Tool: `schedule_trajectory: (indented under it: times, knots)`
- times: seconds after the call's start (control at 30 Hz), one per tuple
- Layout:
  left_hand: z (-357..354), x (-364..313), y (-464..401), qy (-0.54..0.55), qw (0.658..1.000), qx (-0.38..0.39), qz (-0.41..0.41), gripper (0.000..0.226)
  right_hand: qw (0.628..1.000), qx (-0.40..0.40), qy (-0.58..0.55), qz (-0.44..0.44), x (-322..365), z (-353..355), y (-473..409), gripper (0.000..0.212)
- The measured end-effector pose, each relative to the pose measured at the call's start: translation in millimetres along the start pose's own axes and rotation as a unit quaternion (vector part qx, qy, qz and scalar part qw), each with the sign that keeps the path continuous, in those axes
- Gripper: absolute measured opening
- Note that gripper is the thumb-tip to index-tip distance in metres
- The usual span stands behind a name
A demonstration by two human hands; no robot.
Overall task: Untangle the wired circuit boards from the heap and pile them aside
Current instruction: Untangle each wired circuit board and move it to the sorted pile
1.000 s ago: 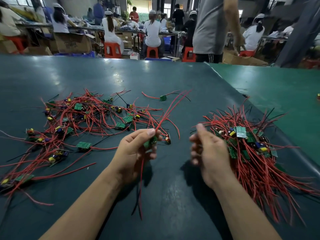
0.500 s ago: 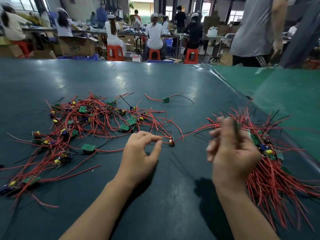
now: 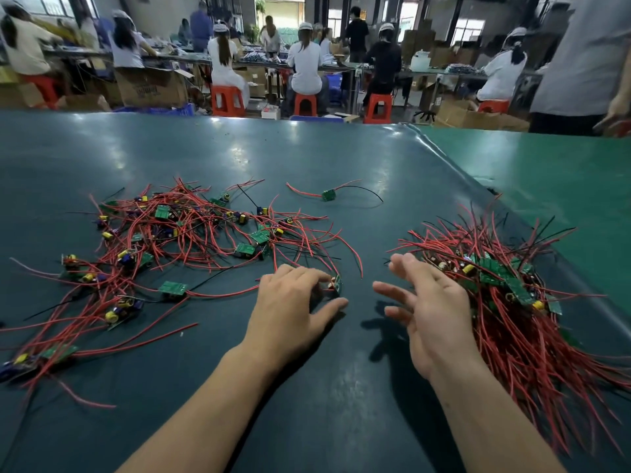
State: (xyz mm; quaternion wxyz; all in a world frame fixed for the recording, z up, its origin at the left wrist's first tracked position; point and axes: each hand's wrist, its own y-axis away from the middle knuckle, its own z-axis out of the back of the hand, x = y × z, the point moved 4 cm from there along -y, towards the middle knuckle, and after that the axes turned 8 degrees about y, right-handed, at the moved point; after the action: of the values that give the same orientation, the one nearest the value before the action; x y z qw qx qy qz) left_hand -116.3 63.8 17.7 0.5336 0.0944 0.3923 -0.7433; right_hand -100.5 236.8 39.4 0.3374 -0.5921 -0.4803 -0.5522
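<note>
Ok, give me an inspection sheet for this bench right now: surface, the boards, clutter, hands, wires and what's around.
Surface: dark green table mat, glossy, with a lighter green mat adjoining at right.
Job's things: tangled heap of wired boards at left; sorted pile at right; one lone board lies apart at the far side.
Clutter: nothing seen besides the boards.
Grippers: left hand reaches onto a small board at the heap's near edge, grip not clear; right hand open, fingers spread, beside the pile.
Cables: red wires, a few black, splay loosely from both groups.
Surroundings: seated workers at benches, red stools, cardboard boxes.
</note>
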Motion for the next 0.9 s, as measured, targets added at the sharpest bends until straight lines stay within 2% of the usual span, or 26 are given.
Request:
schedule_trajectory:
  times: [0.1,0.17,0.27,0.37,0.43,0.5,0.57,0.7,0.73,0.8,0.9]
  knots:
    - [5,5,2,0.04,0.997,-0.034,0.057,0.024,0.996,0.063,0.061,-0.03,-7,-6,3,0.017]
    - [7,3,2,0.043,0.996,-0.039,0.061,0.017,0.986,0.12,0.115,-0.035,-13,-14,7,0.019]
    - [17,-9,2,0.09,0.994,-0.069,-0.003,0.009,0.976,0.151,0.154,-0.028,-20,-23,10,0.02]
    - [25,-22,6,0.109,0.983,-0.108,-0.104,0.006,0.979,0.156,0.126,-0.043,-21,-23,9,0.032]
    - [26,-27,9,0.125,0.976,-0.099,-0.15,0.008,0.978,0.182,0.091,-0.039,-19,-24,10,0.035]
    - [23,-27,10,0.141,0.974,-0.082,-0.158,0.01,0.979,0.192,0.064,-0.003,-14,-24,10,0.028]
    - [21,-27,9,0.144,0.973,-0.088,-0.155,0.01,0.981,0.177,0.066,0.039,-10,-23,11,0.021]
    - [26,-23,11,0.114,0.966,-0.192,-0.131,0.025,0.985,0.135,0.047,0.093,-4,-19,10,0.013]
    - [25,-21,11,0.122,0.968,-0.189,-0.114,0.029,0.985,0.134,0.036,0.098,-3,-19,10,0.013]
    - [20,-19,11,0.163,0.977,-0.131,-0.049,0.033,0.984,0.147,0.029,0.101,-4,-21,12,0.015]
    - [10,-16,11,0.25,0.965,-0.073,0.031,0.031,0.977,0.178,0.058,0.101,-7,-25,14,0.014]
